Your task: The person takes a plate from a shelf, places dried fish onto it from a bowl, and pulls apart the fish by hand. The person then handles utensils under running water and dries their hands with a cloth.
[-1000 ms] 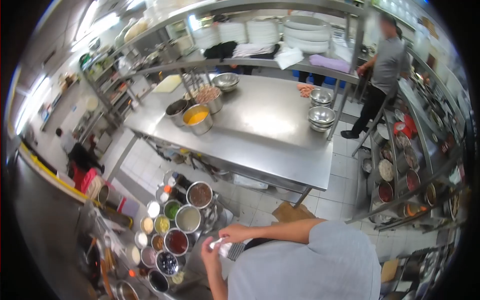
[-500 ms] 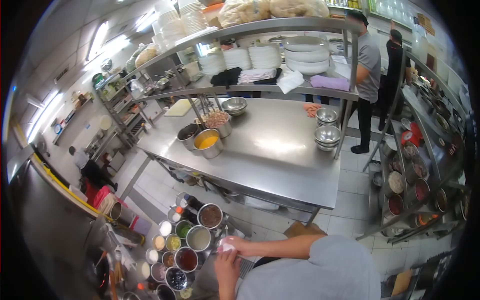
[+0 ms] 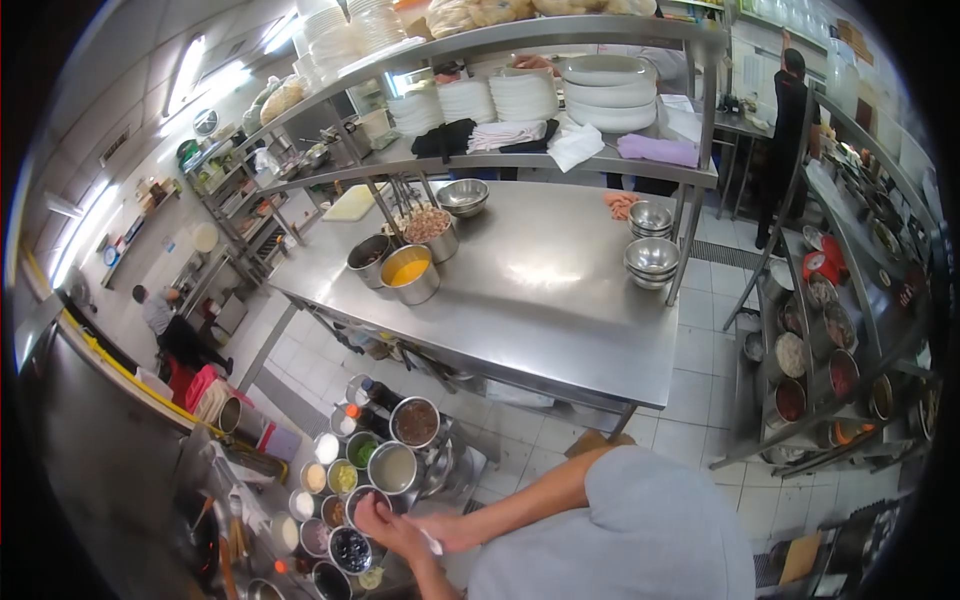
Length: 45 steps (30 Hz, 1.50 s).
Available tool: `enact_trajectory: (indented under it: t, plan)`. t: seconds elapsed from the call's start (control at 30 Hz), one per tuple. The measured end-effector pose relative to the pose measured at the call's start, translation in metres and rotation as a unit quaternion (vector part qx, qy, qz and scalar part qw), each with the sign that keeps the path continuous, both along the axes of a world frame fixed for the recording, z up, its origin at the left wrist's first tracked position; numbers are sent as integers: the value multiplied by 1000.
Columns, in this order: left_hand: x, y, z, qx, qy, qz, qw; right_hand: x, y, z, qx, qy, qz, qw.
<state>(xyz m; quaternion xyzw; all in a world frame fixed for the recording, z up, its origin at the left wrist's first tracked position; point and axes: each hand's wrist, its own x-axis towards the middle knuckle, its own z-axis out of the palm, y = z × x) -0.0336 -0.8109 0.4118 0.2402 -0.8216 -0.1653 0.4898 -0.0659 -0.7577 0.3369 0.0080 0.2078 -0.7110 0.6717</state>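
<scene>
My right hand [image 3: 450, 530] is closed around a small, crumpled white cloth or paper [image 3: 433, 542], held close to my left wrist. My left hand [image 3: 388, 525] reaches over the sauce containers, its fingers stretched out and slightly bent, with nothing visible in them. It partly covers a metal pot of dark red sauce [image 3: 358, 497]. Beside it stand a pot of pale liquid [image 3: 395, 468], a pot of glossy dark sauce [image 3: 350, 550], a pot of chopped greens [image 3: 363, 452] and a pot of brown sauce [image 3: 415, 422].
A steel table [image 3: 540, 270] carries a pot of yellow liquid [image 3: 408, 272] and stacked metal bowls [image 3: 652, 257]. White plates [image 3: 525, 97] fill the shelf above. At left is a wok [image 3: 195, 530]. Co-workers stand at far right [image 3: 787, 140] and far left [image 3: 175, 325].
Both hands have moved down and left, the left one now over the containers. The white piece stays in my right hand. A person in grey beyond the table has left the spot beside the rack.
</scene>
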Motion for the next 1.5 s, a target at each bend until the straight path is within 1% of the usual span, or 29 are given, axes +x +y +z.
enact_trajectory:
  t: [0.13,0.2,0.27,0.3,0.33,0.37,0.4,0.43,0.47,0.5,0.53,0.6,0.63,0.67,0.7,0.73,0.77,0.8,0.87,0.93,0.97,1.03,1.13,1.2,1.27,1.33,1.4,1.47,1.5]
  plan:
    - [8,0,20,-129,-57,33,989,-9,-4,-10,-79,-10,9,997]
    - [20,-15,5,-123,-58,25,990,-35,18,59,-87,-35,11,996]
    - [26,-22,-11,-19,-25,18,999,-57,16,76,-221,65,3,973]
    - [32,-33,-43,90,-26,64,994,-56,18,85,-221,63,7,973]
    - [39,-48,-77,90,-28,64,993,-49,25,105,-216,311,-52,924]
    - [48,-60,-110,383,112,-127,908,-43,30,114,-194,536,-108,814]
    - [54,-64,-126,621,235,-297,686,-43,31,108,-191,532,-110,817]
    - [56,-61,-124,625,230,-295,686,-44,29,96,-181,527,-93,825]
    - [54,-56,-114,429,-19,-321,844,-48,24,80,-173,522,-76,831]
    - [50,-50,-98,178,-265,-309,896,-53,16,61,-167,518,-59,837]
    - [46,-35,-65,175,-264,-309,897,-63,5,45,-162,518,-41,839]
    - [46,10,3,212,-237,-167,933,-73,-14,18,-153,513,-6,845]
    - [43,19,5,385,-85,-200,897,-70,-15,11,-137,353,27,925]
    - [44,21,4,389,-88,-199,895,-70,-16,4,-134,349,27,927]
    - [45,20,2,531,-5,-269,803,-72,-17,-3,-250,179,148,940]
    - [44,16,2,650,81,-328,681,-76,-16,-4,-354,1,260,898]
    - [46,11,5,674,110,-335,649,-62,-2,42,-178,57,95,978]
    - [47,11,7,673,109,-336,650,-74,-10,34,-246,17,99,964]
    - [52,15,9,487,-17,-222,844,-83,-2,97,-63,-2,-51,997]
    - [50,21,-4,455,-42,-229,859,-77,-15,73,-129,35,-56,989]
    - [42,27,-4,320,-160,-169,918,-66,-18,67,-70,56,-33,995]
    - [33,21,-33,81,-353,-38,931,-59,-12,63,48,177,-51,982]
    - [19,45,-10,163,-364,-90,913,-74,-35,15,97,189,-16,977]
    - [28,44,1,92,-323,-119,934,-90,-36,4,102,225,-9,969]
    - [34,57,57,249,-177,-141,942,-118,-29,15,-48,175,25,983]
    - [40,34,47,453,-128,-203,858,-100,-25,24,-99,317,99,938]
    - [33,18,40,525,-145,-207,813,-85,-12,18,-262,472,268,798]
    - [41,4,23,541,-84,-254,798,-81,-4,43,-171,494,262,811]
    - [45,3,29,489,-68,-229,839,-85,-2,45,-163,397,203,880]
